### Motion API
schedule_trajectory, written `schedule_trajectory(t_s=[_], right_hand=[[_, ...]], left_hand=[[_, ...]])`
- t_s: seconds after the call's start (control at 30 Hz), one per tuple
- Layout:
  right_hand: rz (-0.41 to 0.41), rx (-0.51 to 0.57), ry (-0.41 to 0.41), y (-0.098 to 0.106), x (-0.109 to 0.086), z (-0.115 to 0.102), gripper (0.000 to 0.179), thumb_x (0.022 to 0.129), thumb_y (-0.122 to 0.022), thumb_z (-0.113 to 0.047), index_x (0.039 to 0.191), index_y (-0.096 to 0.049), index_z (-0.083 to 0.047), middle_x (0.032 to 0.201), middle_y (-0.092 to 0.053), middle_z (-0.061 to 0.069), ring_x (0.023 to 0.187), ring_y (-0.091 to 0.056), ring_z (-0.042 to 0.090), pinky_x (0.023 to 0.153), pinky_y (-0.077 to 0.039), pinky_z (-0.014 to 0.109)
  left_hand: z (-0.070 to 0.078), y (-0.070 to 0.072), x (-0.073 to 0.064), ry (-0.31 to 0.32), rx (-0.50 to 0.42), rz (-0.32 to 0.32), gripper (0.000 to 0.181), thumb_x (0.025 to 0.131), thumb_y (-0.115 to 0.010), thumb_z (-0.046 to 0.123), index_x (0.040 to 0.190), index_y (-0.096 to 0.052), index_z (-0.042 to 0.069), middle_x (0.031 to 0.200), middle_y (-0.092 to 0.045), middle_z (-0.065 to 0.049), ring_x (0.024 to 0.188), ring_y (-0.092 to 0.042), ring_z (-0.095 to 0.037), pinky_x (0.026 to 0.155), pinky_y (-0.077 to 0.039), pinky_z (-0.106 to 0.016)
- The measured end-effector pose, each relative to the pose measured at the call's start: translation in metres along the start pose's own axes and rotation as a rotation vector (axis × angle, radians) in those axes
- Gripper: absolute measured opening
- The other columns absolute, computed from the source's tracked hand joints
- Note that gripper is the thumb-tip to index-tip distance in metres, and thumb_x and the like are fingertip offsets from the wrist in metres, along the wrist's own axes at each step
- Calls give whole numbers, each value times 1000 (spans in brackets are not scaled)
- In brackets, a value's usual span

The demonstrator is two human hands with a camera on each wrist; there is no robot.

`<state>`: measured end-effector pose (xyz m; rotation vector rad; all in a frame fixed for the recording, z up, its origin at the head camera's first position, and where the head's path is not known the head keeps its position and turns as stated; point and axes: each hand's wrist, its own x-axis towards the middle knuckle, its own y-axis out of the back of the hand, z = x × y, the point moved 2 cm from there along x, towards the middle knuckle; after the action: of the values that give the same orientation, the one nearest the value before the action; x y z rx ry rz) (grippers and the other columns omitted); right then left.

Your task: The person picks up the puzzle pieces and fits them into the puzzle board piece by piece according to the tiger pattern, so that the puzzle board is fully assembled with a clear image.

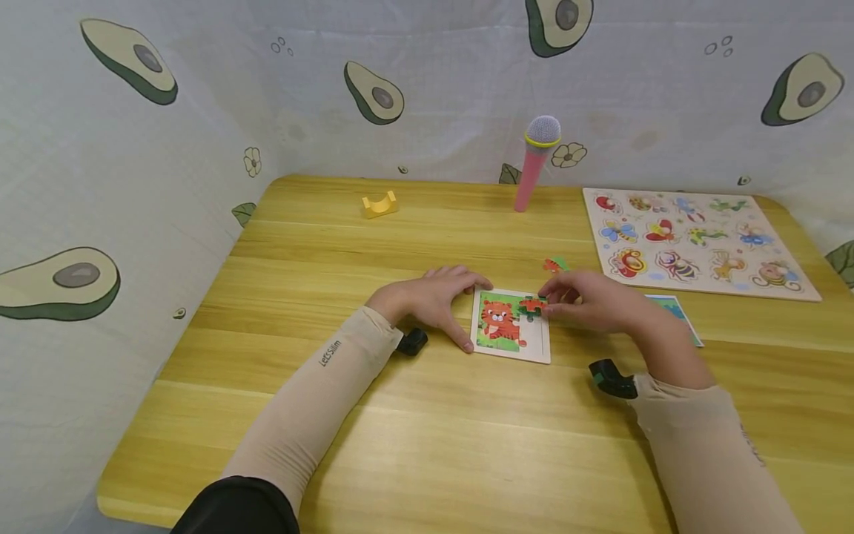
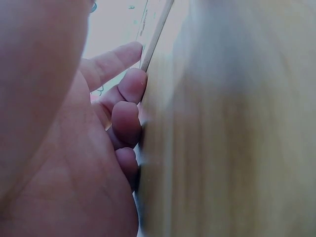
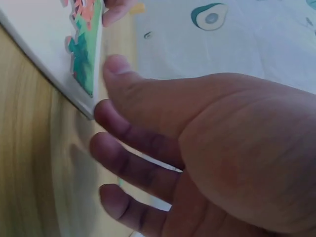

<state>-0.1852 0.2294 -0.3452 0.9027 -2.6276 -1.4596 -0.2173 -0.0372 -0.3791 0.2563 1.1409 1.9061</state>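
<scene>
A small square puzzle board (image 1: 514, 356) with an orange tiger picture (image 1: 500, 319) lies on the table. My left hand (image 1: 437, 297) rests at its left side, thumb at the near corner and index finger at the far one. At the upper right part of the board, my right hand (image 1: 590, 300) pinches a red and green puzzle piece (image 1: 531, 305) by its right end. In the right wrist view, my thumb (image 3: 118, 69) and fingertips come close to the board's corner. The lower right of the board shows bare white.
Another red and green piece (image 1: 555, 264) lies beyond my right hand. A blue and green picture card (image 1: 683, 315) is partly hidden by that arm. Farther back are a wooden insect puzzle (image 1: 697, 241), a pink toy microphone (image 1: 531, 163) and a yellow curved block (image 1: 380, 205).
</scene>
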Motion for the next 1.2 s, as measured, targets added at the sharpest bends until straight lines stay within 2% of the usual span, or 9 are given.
schedule_trajectory(t_s=[0.27, 0.4, 0.67, 1.0, 1.2], right_hand=[[-129, 23, -18, -4, -3, -7, 29, 95, -73, -27, 113, -67, -4, 86, -63, -1, 80, -54, 19, 75, -47, 36], [-161, 33, -18, -6, -3, -10, 28, 93, -75, -25, 110, -67, -4, 83, -61, 0, 77, -54, 19, 72, -47, 36], [-144, 24, -14, -8, 0, -11, 31, 89, -79, -30, 107, -66, -7, 81, -58, 1, 76, -52, 19, 69, -44, 34], [-115, 30, 36, -10, 3, -14, 24, 91, -77, -23, 111, -70, -12, 82, -55, 2, 77, -51, 20, 68, -43, 34], [-119, 29, 34, -12, 5, -14, 21, 91, -77, -21, 110, -71, -12, 82, -55, 2, 77, -50, 20, 68, -43, 34]], left_hand=[[1, 0, 0, 1, 0, -2, 102, 67, -87, 62, 151, -39, 29, 135, -42, 9, 124, -37, -13, 108, -26, -41], [1, 1, -1, 0, -4, -3, 103, 67, -87, 62, 151, -39, 29, 135, -42, 8, 124, -37, -13, 108, -26, -41], [1, 1, -1, 1, 3, -3, 104, 66, -87, 63, 151, -38, 29, 135, -42, 8, 124, -37, -13, 107, -27, -41], [0, 1, 0, -5, -2, 3, 104, 65, -86, 65, 150, -39, 29, 132, -41, 10, 122, -37, -13, 106, -28, -41], [0, 1, 0, -5, -7, 1, 105, 64, -87, 65, 150, -39, 29, 133, -42, 10, 122, -37, -13, 106, -28, -40]])
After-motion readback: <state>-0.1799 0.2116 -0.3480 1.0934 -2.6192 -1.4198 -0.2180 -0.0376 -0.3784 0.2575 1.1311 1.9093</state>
